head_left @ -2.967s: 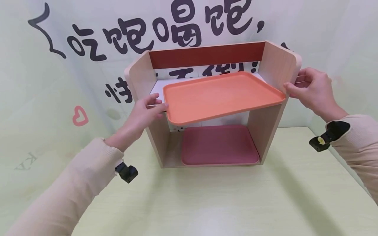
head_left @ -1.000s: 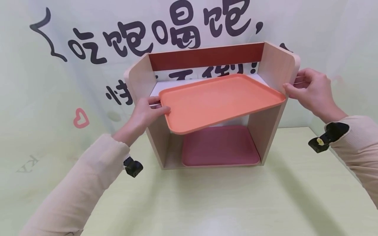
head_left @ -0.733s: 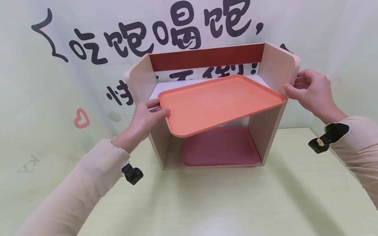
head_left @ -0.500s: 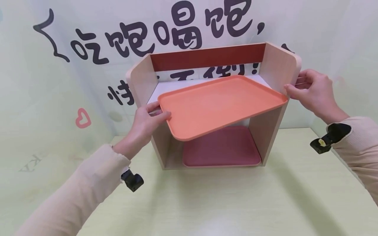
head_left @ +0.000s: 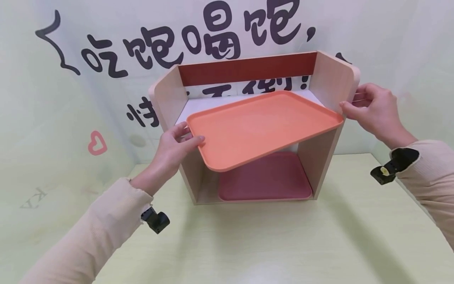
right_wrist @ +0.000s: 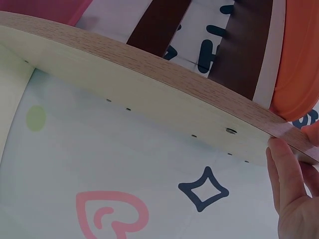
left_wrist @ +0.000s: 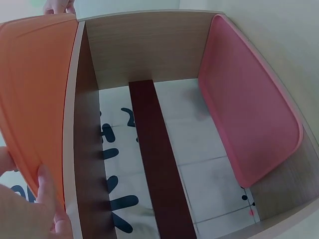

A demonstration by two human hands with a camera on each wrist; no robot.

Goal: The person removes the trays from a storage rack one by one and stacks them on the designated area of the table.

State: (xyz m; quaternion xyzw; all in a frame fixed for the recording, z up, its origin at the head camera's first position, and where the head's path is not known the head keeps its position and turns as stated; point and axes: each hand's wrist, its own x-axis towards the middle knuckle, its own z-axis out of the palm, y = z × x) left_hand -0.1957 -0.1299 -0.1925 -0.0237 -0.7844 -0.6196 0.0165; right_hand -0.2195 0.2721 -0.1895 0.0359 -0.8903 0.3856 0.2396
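Observation:
My left hand (head_left: 170, 148) pinches the left end of an orange tray (head_left: 262, 124), thumb on top and fingers beneath. The tray lies askew over the upper level of a small wooden shelf (head_left: 333, 79), its left front corner jutting out past the front and its right corner close by the right side panel. My right hand (head_left: 379, 108) grips that panel, thumb at the front edge and fingertips against the outer face, as the right wrist view shows. A pink tray (head_left: 264, 177) rests on the shelf's bottom level. In the left wrist view, my fingers (left_wrist: 45, 186) lie against the orange tray's underside.
The shelf stands on a pale table (head_left: 248, 240) before a printed backdrop (head_left: 106, 23) with large dark characters. A dark red crossbar (head_left: 248, 69) spans the shelf's top back. Dark wrist cameras (head_left: 156, 220) hang below both sleeves.
The orange tray's left end has swung outward and lower toward me, with my left hand moving along with it. My right hand stays on the side panel. The pink tray has not moved.

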